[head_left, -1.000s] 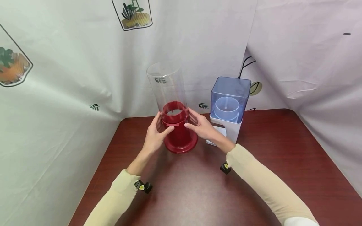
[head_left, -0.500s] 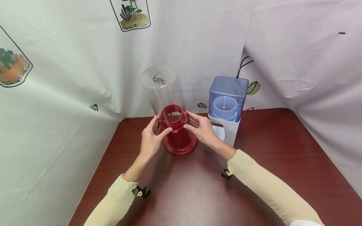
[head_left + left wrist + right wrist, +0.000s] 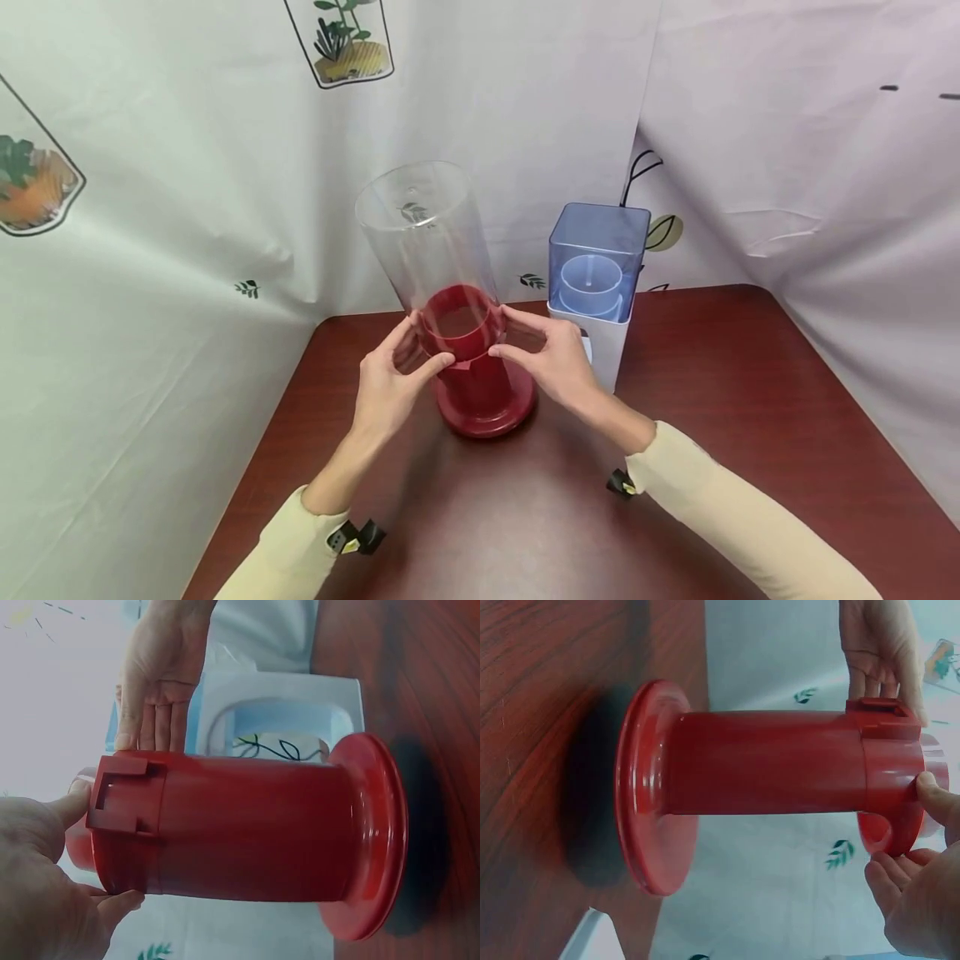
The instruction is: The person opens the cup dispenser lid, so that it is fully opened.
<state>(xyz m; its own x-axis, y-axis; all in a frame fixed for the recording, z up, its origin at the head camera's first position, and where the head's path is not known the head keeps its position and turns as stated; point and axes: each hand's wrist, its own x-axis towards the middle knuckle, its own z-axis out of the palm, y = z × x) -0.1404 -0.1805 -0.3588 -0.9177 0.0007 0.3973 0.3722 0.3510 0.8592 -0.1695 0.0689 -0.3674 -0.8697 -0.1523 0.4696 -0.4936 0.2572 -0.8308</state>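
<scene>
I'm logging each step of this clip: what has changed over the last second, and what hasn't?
The clear plastic cylinder has tilted further to the left on the red plastic stand. The left hand and right hand have stayed at the stand's collar, fingers around the cylinder's bottom end. The stand remains on the dark red table, beside the blue-topped white container.

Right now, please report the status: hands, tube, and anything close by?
Left hand and right hand grip clear tube at red base. Tube tilted. Blue-and-white box close behind right hand.

clear plastic cylinder [image 3: 423, 237] tilted atop upright red flanged base [image 3: 480, 379] on table.
</scene>
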